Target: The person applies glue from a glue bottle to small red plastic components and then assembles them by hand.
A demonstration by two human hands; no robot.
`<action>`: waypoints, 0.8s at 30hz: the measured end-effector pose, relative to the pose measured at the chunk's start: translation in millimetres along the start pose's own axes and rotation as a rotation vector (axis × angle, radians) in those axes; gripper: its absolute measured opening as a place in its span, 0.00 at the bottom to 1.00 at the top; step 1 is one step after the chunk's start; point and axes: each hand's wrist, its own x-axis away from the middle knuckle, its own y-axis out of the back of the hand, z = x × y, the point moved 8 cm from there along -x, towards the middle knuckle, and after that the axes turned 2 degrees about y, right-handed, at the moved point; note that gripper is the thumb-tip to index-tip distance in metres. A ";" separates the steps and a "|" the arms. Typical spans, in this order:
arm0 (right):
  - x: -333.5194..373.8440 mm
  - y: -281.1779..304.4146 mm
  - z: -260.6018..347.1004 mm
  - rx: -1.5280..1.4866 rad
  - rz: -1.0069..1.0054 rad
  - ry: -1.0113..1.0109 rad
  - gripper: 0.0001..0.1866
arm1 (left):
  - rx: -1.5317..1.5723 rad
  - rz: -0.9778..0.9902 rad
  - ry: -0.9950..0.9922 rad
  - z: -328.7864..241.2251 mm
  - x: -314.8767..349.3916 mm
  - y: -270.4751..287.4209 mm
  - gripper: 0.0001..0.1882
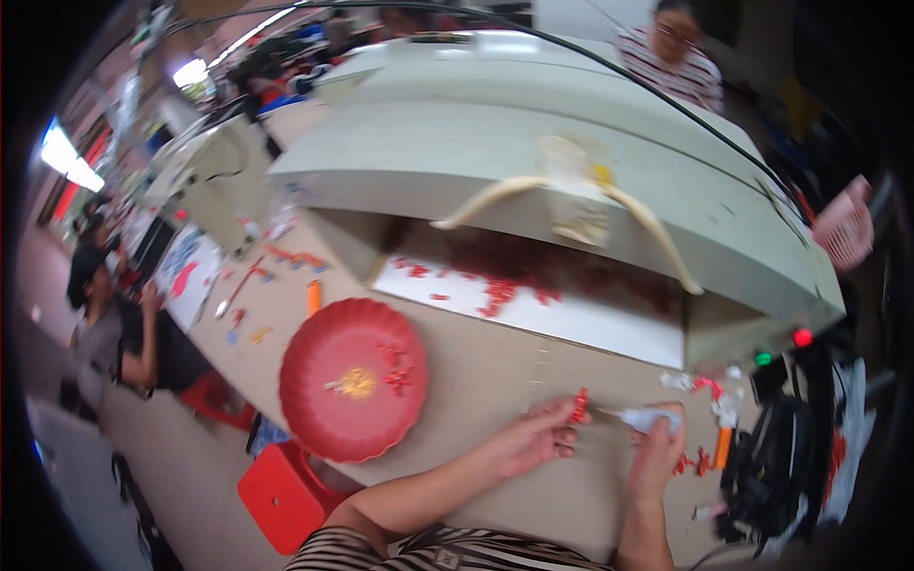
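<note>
My left hand [535, 440] pinches a small red piece [580, 406] between thumb and fingertips; its exact kind is too blurred to tell. In my right hand [655, 462] is a small pale squeeze bottle [649, 419] with a thin needle-like tip. The tip points left, toward the red piece; whether they touch I cannot tell. To the left of my hands stands a round red basin [309, 419] with a scalloped rim. Inside it lie a small heap of golden bits [359, 383] and several small red pieces [396, 371].
Ahead is a big grey hooded machine [381, 143], with red pieces [497, 297] on white sheeting [628, 344] in its opening. A black bag [776, 457] lies right, a red stool [286, 495] lower left. One person [124, 324] sits left; another [671, 57] is behind the machine.
</note>
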 end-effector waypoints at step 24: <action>2.1 9.6 10.8 -0.054 -0.019 0.077 0.13 | 0.037 0.085 0.019 -1.0 -8.7 -6.0 0.10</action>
